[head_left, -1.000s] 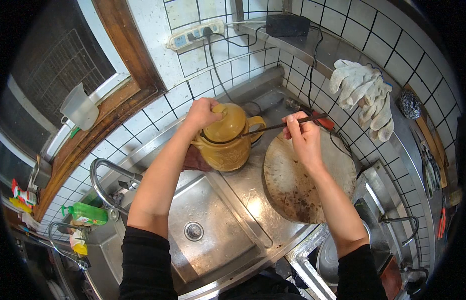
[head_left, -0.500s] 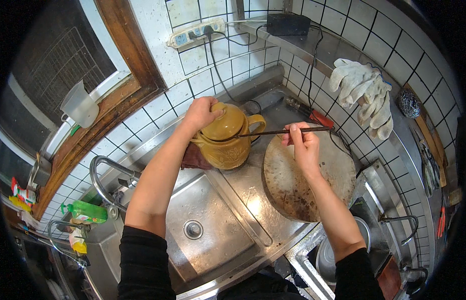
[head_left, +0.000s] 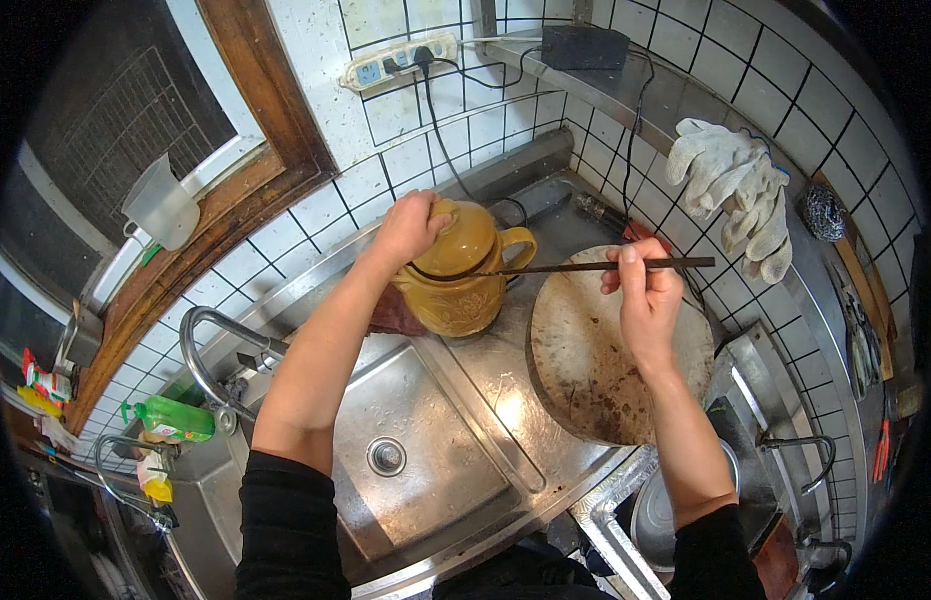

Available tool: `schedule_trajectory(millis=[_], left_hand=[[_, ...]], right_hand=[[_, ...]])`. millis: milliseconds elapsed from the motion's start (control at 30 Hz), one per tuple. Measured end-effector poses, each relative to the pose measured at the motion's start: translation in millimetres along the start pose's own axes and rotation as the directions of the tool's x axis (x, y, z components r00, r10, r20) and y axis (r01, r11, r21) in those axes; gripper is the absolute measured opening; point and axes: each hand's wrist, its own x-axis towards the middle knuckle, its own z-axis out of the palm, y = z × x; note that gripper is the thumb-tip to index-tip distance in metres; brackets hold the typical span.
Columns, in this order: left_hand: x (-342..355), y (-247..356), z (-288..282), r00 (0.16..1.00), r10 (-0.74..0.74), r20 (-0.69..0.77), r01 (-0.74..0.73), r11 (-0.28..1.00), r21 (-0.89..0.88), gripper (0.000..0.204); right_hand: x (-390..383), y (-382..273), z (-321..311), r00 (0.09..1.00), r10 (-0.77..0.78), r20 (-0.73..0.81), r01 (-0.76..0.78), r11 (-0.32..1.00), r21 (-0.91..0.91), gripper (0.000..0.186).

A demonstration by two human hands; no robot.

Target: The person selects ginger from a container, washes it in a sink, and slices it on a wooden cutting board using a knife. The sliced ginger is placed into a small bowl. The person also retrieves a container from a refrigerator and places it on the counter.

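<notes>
A glazed mustard-brown ceramic pot (head_left: 458, 308) with side handles stands on the steel counter behind the sink. My left hand (head_left: 410, 232) is closed around the knob of its lid (head_left: 464, 246), which sits tilted with a dark gap along the near rim. Between the thumb and fingers of my right hand (head_left: 648, 295) is a long dark chopstick (head_left: 576, 267), held nearly level. Its left end meets the gap under the lid, so the tip is hidden; whether it is one stick or a pair I cannot tell.
Below my right hand lies a thick round chopping block (head_left: 576, 375), stained dark. The steel sink (head_left: 406, 510) and its curved faucet (head_left: 191, 350) are at the left. White work gloves (head_left: 731, 195) hang from the shelf at right. A power strip (head_left: 401, 62) with cords is on the tiled wall.
My right hand has moved to the right with the chopstick, and more of the stick now shows outside the pot. My left hand stays on the lid knob.
</notes>
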Motion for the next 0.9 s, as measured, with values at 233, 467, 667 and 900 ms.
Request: schedule_trajectory(millis=[233, 467, 667, 900], left_hand=[[-3.2, 3.0, 2.8, 0.999, 0.041, 0.008, -0.041, 0.999, -0.017, 0.032], [-10.6, -2.3, -2.0, 0.998, -0.005, 0.064, 0.014, 0.990, -0.142, 0.038], [-11.1, 1.8, -12.4, 0.997, -0.024, 0.070, 0.037, 0.983, -0.180, 0.036], [-36.5, -29.2, -20.4, 0.964, -0.238, -0.117, 0.168, 0.890, -0.424, 0.034]], right_hand=[[-10.5, -8.8, -9.0, 0.996, 0.067, -0.060, -0.056, 0.983, 0.174, 0.020], [-11.3, -20.0, -13.0, 0.995, 0.062, -0.084, -0.042, 0.974, 0.222, 0.021], [-18.6, -23.4, -4.1, 0.997, 0.065, -0.043, -0.053, 0.968, 0.245, 0.018], [-20.0, -24.4, 48.7, 0.988, -0.090, 0.129, 0.072, 0.988, 0.137, 0.012]])
